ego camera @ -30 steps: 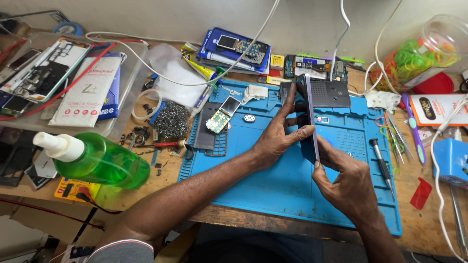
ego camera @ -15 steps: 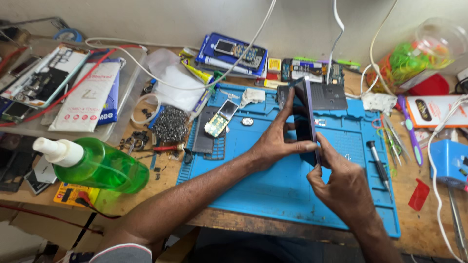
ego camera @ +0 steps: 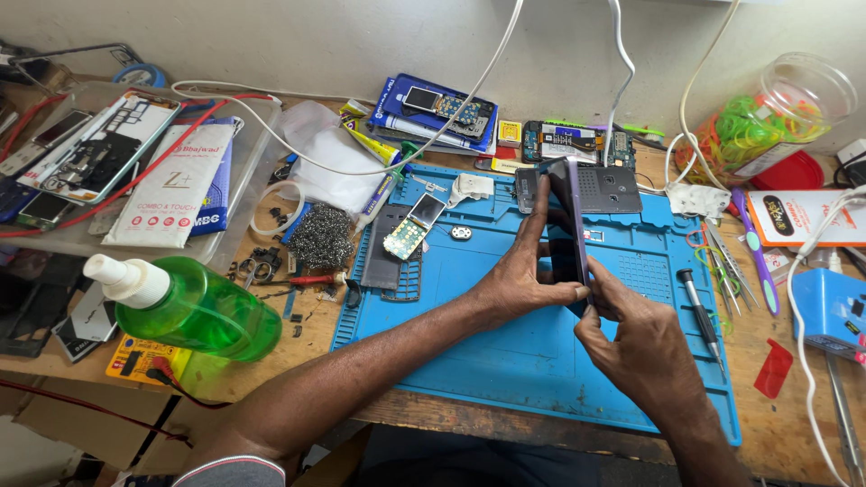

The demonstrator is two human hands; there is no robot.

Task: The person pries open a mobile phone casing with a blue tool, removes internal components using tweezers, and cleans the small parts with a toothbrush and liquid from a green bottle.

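Note:
A dark smartphone with a purple edge stands on its side above the blue work mat. My left hand grips its face from the left, fingers stretched up along the screen and thumb at the lower edge. My right hand pinches the phone's near end from below. Both forearms reach in from the bottom of the view.
A green spray bottle stands at the left. On the mat lie a small circuit board, a dark keypad frame and a screwdriver. Tweezers, a jar of rubber bands, phone parts and cables crowd the wooden bench.
The phone and both hands stayed nearly in place; my right thumb slid slightly along the phone's near edge. The camera view shifted a little.

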